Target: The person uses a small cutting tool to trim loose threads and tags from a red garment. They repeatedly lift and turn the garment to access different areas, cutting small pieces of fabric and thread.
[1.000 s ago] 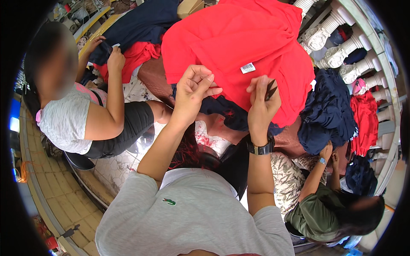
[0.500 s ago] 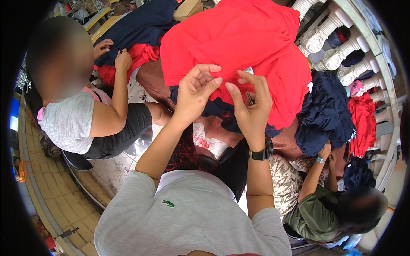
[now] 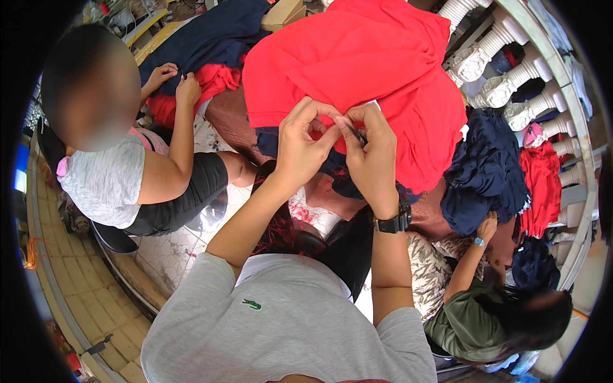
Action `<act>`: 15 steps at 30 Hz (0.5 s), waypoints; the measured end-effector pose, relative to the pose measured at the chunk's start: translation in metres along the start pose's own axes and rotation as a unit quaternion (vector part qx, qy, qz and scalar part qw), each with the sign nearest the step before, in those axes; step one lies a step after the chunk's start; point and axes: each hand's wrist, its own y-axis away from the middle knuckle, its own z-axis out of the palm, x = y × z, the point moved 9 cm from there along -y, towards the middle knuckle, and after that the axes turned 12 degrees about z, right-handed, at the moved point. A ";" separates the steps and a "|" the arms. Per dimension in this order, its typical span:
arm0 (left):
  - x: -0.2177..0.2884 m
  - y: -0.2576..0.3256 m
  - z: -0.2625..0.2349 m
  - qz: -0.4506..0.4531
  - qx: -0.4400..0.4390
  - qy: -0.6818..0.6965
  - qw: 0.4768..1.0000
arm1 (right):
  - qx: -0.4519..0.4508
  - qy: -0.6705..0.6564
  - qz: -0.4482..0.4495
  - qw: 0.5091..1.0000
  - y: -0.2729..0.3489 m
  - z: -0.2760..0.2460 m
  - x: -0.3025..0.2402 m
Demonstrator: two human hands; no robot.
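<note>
My left hand and my right hand meet fingertip to fingertip over the near edge of a red garment. The left index finger and thumb curl into a pinch; whatever lies between them is too small to make out. Folded into my right hand is a small dark tool, mostly hidden by the fingers, its kind unclear. A white label shows just beyond the right fingers. Navy cloth lies under the red garment.
At left a person handles navy cloth and red cloth. Another person at lower right touches a navy pile. White balusters line the right side, with a red garment by them.
My hands have come together; their fingertips were apart and now meet. The left person's hands have shifted slightly, and the lower-right person's head has turned.
</note>
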 end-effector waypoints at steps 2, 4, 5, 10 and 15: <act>-0.001 0.000 -0.001 0.014 0.007 -0.007 1.000 | 0.048 0.047 -0.085 0.994 0.007 -0.002 -0.012; -0.009 0.005 -0.001 -0.025 0.053 0.143 0.988 | 0.020 -0.067 0.076 0.995 0.015 -0.003 0.010; -0.014 0.007 -0.001 -0.044 0.075 0.216 0.972 | 0.005 -0.124 0.155 0.980 0.021 -0.001 0.022; -0.026 0.012 -0.004 -0.073 0.073 0.265 0.959 | -0.219 -0.349 0.357 0.839 0.044 0.041 0.042; -0.018 0.013 0.000 -0.091 0.026 0.268 0.959 | -0.238 -0.333 0.360 0.838 0.040 0.050 0.051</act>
